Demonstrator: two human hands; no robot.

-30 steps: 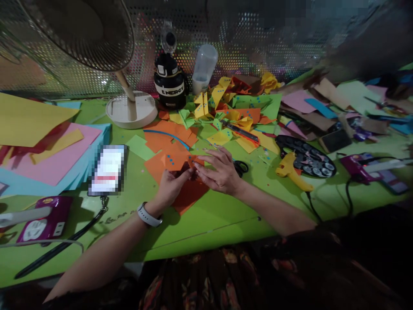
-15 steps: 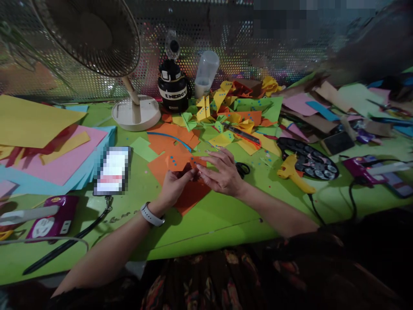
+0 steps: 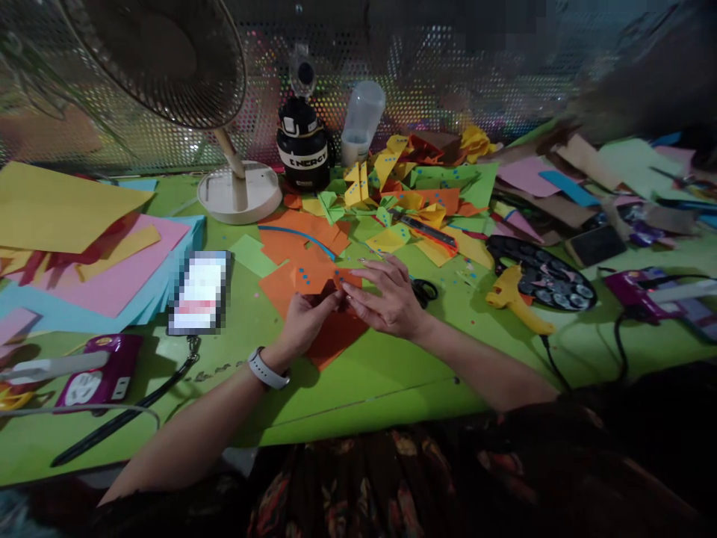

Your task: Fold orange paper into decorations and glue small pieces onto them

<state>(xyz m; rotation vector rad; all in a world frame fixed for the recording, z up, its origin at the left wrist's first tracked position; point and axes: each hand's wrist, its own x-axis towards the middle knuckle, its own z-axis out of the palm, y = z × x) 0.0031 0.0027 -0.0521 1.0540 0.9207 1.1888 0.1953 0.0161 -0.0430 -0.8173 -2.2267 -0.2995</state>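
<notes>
- Your green table [image 3: 392, 366] spreads beneath everything, with the bottle near its far side.
- The fan [image 3: 162, 56] stands just left of the bottle.
- The coloured sheets [image 3: 112, 276] lie stacked well left of the bottle and nearer you.
- The heap of cut and folded paper [image 3: 440, 199] lies right of the bottle.
- The black bottle [image 3: 304, 158] itself stands upright with its lid raised.
- The black palette [image 3: 554, 273] sits well right of the bottle and closer to you.
- Your left hand [image 3: 305, 321], on your side of the bottle, pinches the dotted orange paper between thumb and fingers.
- Your right hand [image 3: 395, 302], right of the bottle and nearer you, extends its fingers over the paper's right end; I cannot tell whether they grip it.
- The dotted orange paper [image 3: 314, 280] is between your hands, on your side of the bottle.
- The scissors [image 3: 426, 290] lie right of the bottle and nearer you.
</notes>
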